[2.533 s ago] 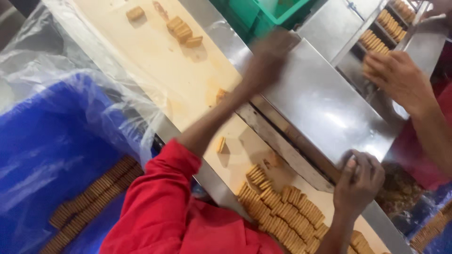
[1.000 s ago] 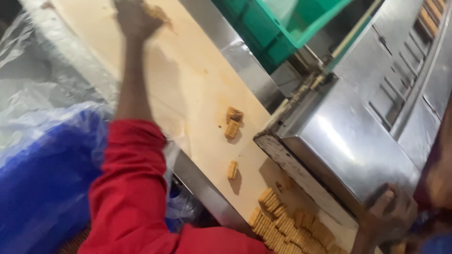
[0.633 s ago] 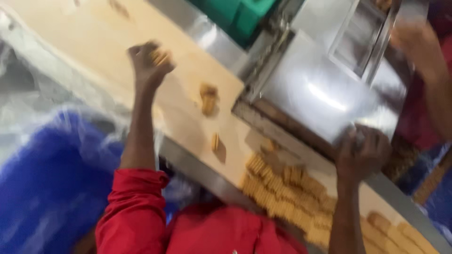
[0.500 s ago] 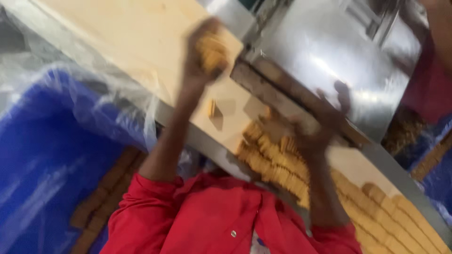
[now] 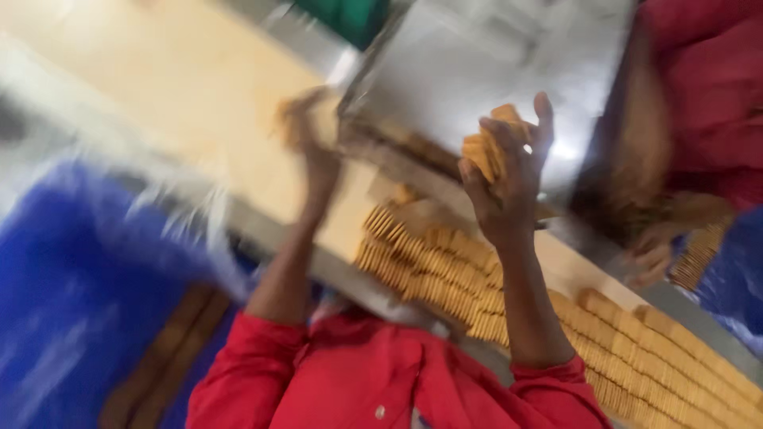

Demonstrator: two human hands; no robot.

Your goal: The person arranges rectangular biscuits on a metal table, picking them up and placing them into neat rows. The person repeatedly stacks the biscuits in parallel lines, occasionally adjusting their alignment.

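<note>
Biscuits (image 5: 486, 151): stack gripped in my right hand (image 5: 509, 179), raised in front of the steel hood (image 5: 477, 63). My left hand (image 5: 306, 131) over the belt (image 5: 199, 119), blurred, can't tell its grip. More rows (image 5: 445, 278) lie near, blue bin (image 5: 71, 318) left.

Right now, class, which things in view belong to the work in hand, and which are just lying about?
In the work:
right hand, fingers shut on a biscuit stack
left hand, blurred
biscuit rows on the pale belt

Lying about:
blue lined bin
steel cover
green crate
co-worker's hand
</note>
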